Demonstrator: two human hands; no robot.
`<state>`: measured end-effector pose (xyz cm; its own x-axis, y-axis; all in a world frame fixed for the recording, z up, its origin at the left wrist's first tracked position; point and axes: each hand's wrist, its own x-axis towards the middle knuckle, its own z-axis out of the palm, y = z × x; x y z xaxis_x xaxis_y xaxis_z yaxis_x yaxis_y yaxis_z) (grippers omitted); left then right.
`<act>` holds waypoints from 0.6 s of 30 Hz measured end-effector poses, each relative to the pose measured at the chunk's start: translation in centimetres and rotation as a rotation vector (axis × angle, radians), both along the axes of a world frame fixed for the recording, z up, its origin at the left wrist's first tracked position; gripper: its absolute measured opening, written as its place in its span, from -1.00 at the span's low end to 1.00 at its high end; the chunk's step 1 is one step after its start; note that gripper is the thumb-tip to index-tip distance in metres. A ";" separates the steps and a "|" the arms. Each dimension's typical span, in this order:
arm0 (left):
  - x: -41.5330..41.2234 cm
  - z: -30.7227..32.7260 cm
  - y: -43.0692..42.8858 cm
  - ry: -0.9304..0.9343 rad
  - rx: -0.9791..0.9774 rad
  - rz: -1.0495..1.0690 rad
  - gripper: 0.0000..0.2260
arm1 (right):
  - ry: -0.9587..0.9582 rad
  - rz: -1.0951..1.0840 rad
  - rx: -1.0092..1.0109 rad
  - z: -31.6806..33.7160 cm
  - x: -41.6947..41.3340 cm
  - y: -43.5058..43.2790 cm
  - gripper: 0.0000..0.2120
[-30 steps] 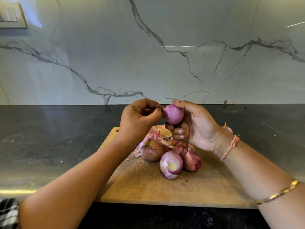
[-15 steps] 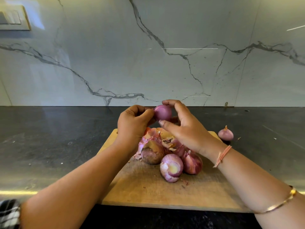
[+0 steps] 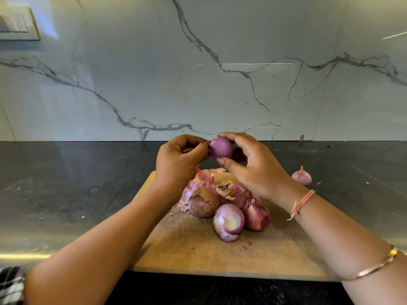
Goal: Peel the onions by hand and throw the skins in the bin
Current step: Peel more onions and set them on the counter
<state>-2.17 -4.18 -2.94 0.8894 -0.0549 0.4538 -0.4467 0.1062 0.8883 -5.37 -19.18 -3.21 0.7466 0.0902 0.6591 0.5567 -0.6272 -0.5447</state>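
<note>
My right hand holds a smooth purple onion up above the wooden cutting board, between thumb and fingers. My left hand pinches the onion's left tip with thumb and forefinger. Below, on the board, lie three onions: a brownish unpeeled one, a partly peeled one showing its pale cut end, and a reddish one. A heap of loose skins lies behind them. No bin is in view.
One small peeled onion sits on the dark counter to the right of the board. A white marble wall closes the back, with a switch plate at top left. Skin scraps dot the counter.
The right hand turned the onion and regripped it, from cupping it underneath to holding it from the right side. Both hands rose slightly. The small onion on the counter came into view.
</note>
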 end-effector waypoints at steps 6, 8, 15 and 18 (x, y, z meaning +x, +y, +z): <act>0.0 0.0 0.0 -0.099 0.160 0.088 -0.85 | 0.273 0.202 0.366 0.3 0.1 -0.4 -0.79; 0.0 -0.1 0.0 -0.102 0.179 0.092 -0.87 | 0.336 0.251 0.446 0.3 0.2 -0.6 -0.79; 0.0 0.0 0.1 -0.214 0.279 0.168 -0.81 | 0.471 0.368 0.653 0.5 0.0 -0.3 -0.86; 0.1 -0.1 0.2 -0.252 0.299 0.180 -0.82 | 0.475 0.390 0.736 0.4 0.0 0.1 -0.84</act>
